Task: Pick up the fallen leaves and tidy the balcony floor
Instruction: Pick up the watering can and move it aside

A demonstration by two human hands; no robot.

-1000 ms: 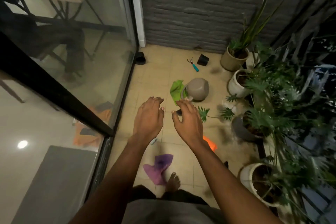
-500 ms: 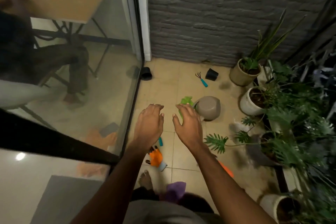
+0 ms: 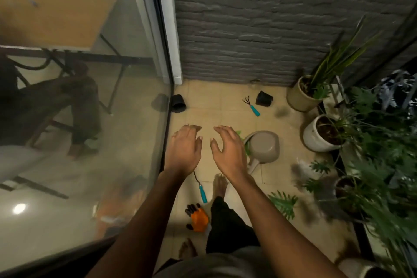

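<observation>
From the head camera we look down a narrow balcony floor (image 3: 214, 106) of pale tiles, shut in by a glass door (image 3: 90, 119) on the left and a grey brick wall (image 3: 248, 18) at the far end.

A row of potted plants lines the right side: a tan pot (image 3: 300, 97) farthest, a white pot (image 3: 316, 140) nearer, and a dark pot (image 3: 327, 189) nearer again. Their foliage hangs out over the tiles.

On the floor lie a black pot (image 3: 178, 102) against the glass and a second black pot (image 3: 264, 98) tipped over near the wall, with a small hand rake (image 3: 251, 106) just beside it. A taupe watering can (image 3: 262, 146) stands in the middle, and a green scrap (image 3: 239, 133) shows between it and our right hand. Nearer us lie a teal-handled tool (image 3: 203, 194) and orange-and-black gloves (image 3: 197, 218), between our two bare feet.

The one leaf (image 3: 283, 203) we can make out sits low at the near right, below the dark pot. It is bright green and deeply lobed, slanting from far left to near right with its lobes fanned toward us. We cannot tell whether it lies loose or is attached to a plant.

Our left hand (image 3: 184, 149) and right hand (image 3: 228, 151) hover palm down over the middle tiles, a little apart. Their fingers are loosely curved and spread, and they hold nothing. The watering can, the tool and our own forward foot lie between the hands and that leaf.
</observation>
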